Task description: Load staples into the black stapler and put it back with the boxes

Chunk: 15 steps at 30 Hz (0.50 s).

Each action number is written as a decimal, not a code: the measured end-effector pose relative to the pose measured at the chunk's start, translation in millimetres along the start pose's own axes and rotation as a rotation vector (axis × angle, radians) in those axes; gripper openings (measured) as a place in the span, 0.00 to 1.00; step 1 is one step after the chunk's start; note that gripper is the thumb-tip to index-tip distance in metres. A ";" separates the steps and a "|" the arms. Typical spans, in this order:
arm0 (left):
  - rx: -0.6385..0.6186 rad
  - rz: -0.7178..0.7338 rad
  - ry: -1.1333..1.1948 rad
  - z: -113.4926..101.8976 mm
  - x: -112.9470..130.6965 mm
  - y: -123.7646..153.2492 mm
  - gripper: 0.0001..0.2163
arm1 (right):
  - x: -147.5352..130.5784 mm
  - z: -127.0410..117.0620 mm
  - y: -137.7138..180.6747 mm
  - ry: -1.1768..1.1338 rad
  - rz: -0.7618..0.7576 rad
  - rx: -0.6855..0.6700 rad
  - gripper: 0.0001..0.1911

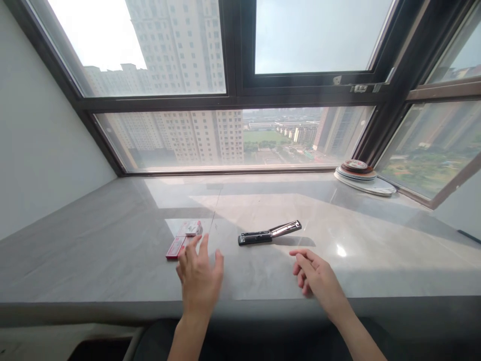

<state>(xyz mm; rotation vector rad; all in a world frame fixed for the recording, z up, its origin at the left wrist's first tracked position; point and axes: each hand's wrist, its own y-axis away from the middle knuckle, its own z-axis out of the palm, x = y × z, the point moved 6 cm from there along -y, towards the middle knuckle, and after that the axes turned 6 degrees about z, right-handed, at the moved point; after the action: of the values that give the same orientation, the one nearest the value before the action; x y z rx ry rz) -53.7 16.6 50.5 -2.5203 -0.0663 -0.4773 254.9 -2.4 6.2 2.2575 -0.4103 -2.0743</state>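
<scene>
Just ahead of the left hand (199, 281), fingers spread and empty, lies a red staple box (184, 238); right hand (313, 275) hovers loosely curled, empty, near the opened black stapler (269, 233) on the counter (112, 250).

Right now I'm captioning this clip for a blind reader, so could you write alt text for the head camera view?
A person's empty left hand hovers by a red box and the right hand is near an opened black stapler on a grey window sill. Stacked plates sit far right under windows showing tower blocks.
</scene>
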 end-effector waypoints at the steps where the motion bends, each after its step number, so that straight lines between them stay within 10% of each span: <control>1: 0.019 -0.071 -0.087 -5.0 -14.7 -1.5 0.21 | -1.0 3.4 1.2 0.068 -0.002 -0.010 0.23; 8: -0.054 0.000 -0.162 -11.7 -60.5 13.8 0.14 | -2.6 17.9 -9.4 0.141 0.093 -0.208 0.28; 15: -0.411 0.305 0.460 6.2 2.6 14.9 0.11 | -13.3 33.1 -4.4 0.227 0.160 -0.491 0.30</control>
<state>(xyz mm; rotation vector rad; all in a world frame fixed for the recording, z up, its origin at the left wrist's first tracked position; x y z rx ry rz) -47.1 7.3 38.8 -2.6670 0.6399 -1.0082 222.2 9.5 14.9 2.0494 -0.0529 -1.5980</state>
